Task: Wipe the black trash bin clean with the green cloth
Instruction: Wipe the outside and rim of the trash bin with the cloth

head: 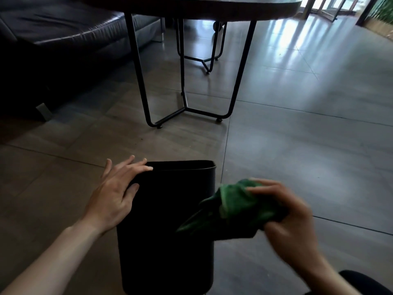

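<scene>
The black trash bin (165,231) lies tilted on the tiled floor in the lower middle, its open end pointing away from me. My left hand (116,194) rests flat on the bin's upper left side, fingertips on the rim, fingers spread. My right hand (285,218) is bunched around the crumpled green cloth (231,207) just right of the bin. A loose corner of the cloth hangs over the bin's right side. The right hand is motion-blurred.
A round dark table (191,5) on thin black metal legs (140,77) stands straight ahead. A dark leather sofa (63,35) fills the upper left. Open grey tile floor (308,124) stretches to the right toward bright windows. A dark shape (365,282), perhaps my knee, shows at the lower right.
</scene>
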